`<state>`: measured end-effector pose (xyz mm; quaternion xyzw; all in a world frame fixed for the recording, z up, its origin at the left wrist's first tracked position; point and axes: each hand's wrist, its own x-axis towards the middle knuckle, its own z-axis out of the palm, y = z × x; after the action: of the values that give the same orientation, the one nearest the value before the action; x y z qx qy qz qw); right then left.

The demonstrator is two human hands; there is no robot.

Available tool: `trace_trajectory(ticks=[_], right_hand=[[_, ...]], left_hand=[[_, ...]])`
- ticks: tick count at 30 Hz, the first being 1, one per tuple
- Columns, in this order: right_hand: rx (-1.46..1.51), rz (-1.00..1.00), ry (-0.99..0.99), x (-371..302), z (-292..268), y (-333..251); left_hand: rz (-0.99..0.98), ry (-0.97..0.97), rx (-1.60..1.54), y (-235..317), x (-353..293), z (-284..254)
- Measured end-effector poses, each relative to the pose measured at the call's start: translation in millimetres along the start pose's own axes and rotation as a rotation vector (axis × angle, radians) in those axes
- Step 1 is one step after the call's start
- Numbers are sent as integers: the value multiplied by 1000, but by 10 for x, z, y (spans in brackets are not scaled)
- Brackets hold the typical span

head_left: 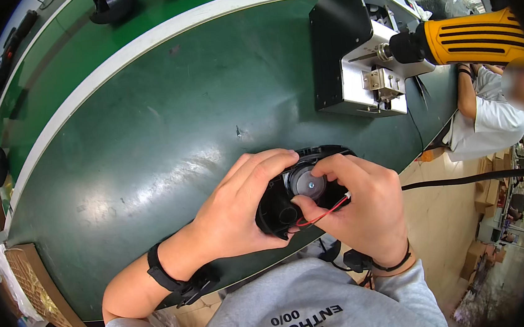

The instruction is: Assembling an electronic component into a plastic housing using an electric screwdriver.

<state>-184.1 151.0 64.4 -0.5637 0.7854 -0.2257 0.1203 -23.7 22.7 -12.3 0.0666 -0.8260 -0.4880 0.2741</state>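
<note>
A black plastic housing (272,209) is held just above the near edge of the green table. My left hand (240,196) wraps around its left side, fingers along the far rim and thumb low at the near side. Inside the housing sits a round, greyish speaker-like disc (308,183) with a small bright spot at its middle. My right hand (362,201) pinches the disc by its edge, forefinger on the far side and thumb on the near side. A red wire (324,216) with a white connector (348,195) runs across my right thumb.
A black and metal machine (358,49) stands on the green table (164,116) at the far right. A yellow and black power screwdriver (475,37) reaches toward it. Another person (487,106) sits beyond the table's right end. A cardboard box (42,288) stands at the left.
</note>
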Motion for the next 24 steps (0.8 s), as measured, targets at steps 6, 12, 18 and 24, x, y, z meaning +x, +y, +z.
trace_trajectory(ticks=[6, 12, 18, 24], right_hand=[[13, -77, 62, 9, 37, 46], [38, -77, 93, -9, 70, 56], [23, -70, 69, -12, 52, 53], [32, -61, 56, -3, 50, 48]], left_hand=[[6, 5, 3, -5, 1, 0], [-15, -15, -30, 21, -5, -9], [-8, -9, -32, 16, -9, 5], [1, -16, -26, 18, 6, -10]])
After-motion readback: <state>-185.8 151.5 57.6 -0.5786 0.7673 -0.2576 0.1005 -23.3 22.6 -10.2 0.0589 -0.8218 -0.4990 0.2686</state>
